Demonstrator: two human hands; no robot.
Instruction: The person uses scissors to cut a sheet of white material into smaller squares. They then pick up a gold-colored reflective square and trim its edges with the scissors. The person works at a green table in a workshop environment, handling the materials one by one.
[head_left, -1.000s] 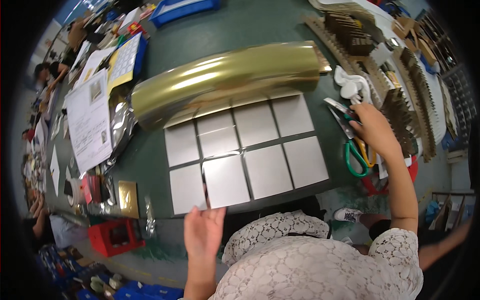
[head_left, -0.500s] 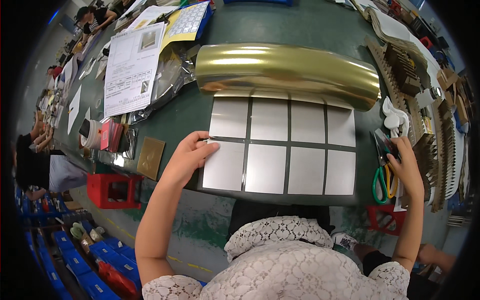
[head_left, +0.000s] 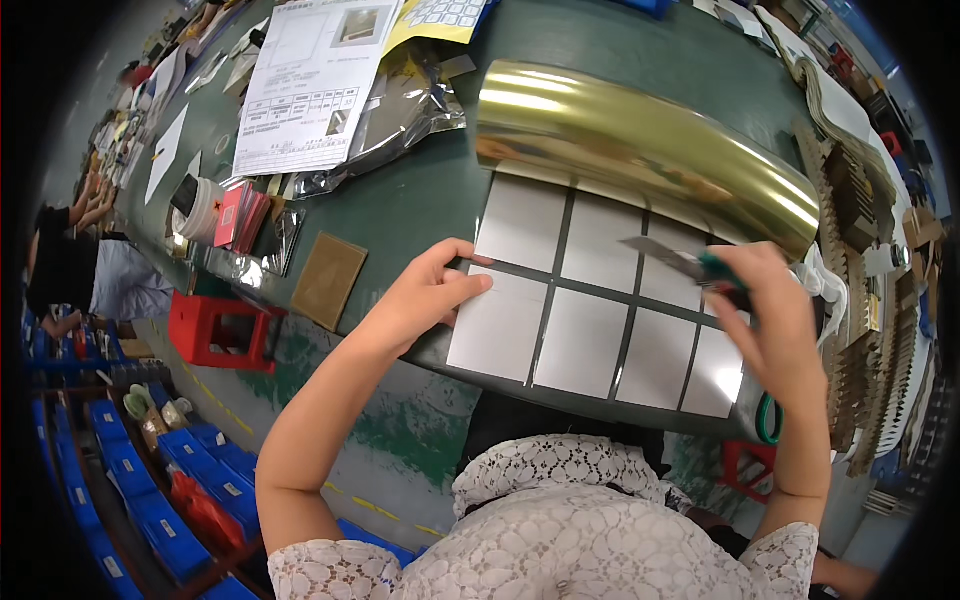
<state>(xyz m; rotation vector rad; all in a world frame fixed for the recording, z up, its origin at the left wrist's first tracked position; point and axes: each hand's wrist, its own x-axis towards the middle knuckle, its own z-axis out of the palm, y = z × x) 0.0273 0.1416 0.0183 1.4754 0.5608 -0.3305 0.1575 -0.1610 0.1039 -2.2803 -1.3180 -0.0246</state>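
White rectangular panels (head_left: 498,326) lie in rows on the green table, with narrow green strips between them. Behind them, a shiny gold roll (head_left: 640,150) overlaps their far edge. My left hand (head_left: 432,297) pinches the left edge of the panel sheet, thumb on top of the near-left panel. Over the right-hand panels, my right hand (head_left: 765,305) grips a utility knife (head_left: 668,258), its grey blade pointing left. Motion smears this hand and the blade. One green scissor handle (head_left: 768,420) shows beneath the right wrist; the rest is hidden.
A printed paper (head_left: 300,90) rests on plastic wrapping at the back left. Nearer are a white tub (head_left: 205,212), red cards (head_left: 243,215) and a brown square plate (head_left: 328,280). Toothed strips (head_left: 865,370) line the right side. A red stool (head_left: 218,332) stands below the left edge.
My right hand has lifted the utility knife off the table and brought it left over the panels. My left hand stays on the sheet edge. The whole view has shifted and tilted.
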